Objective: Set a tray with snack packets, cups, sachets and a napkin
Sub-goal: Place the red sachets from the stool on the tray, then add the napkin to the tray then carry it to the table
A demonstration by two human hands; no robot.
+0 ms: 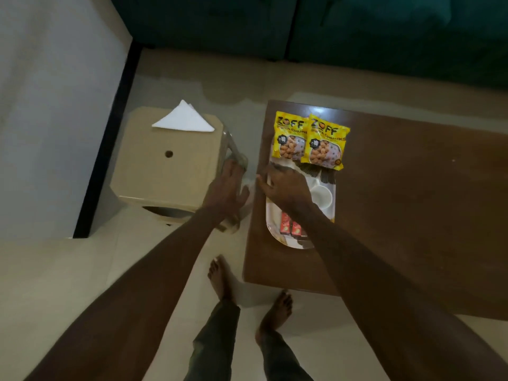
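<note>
A white tray (pixel 275 229) lies on the left end of the brown table (pixel 412 202). Two yellow snack packets (pixel 325 141) rest across its far end. White cups (pixel 321 198) stand in the middle, and red sachets (pixel 290 226) lie at the near end. My right hand (pixel 286 185) hovers over the tray's left edge, fingers pointing left. My left hand (pixel 225 188) is just off the table's edge. A small white napkin (pixel 248 193) shows under its fingers, between the two hands. Whether my right fingertips grip it is unclear. Another folded white napkin (pixel 182 119) lies on the beige stool (pixel 165 171).
The stool stands left of the table with a narrow gap between them. A dark green sofa (pixel 302 28) runs along the far side and a white wall (pixel 55 92) is at the left. My bare feet (pixel 222 279) stand on the tiled floor by the table's near corner.
</note>
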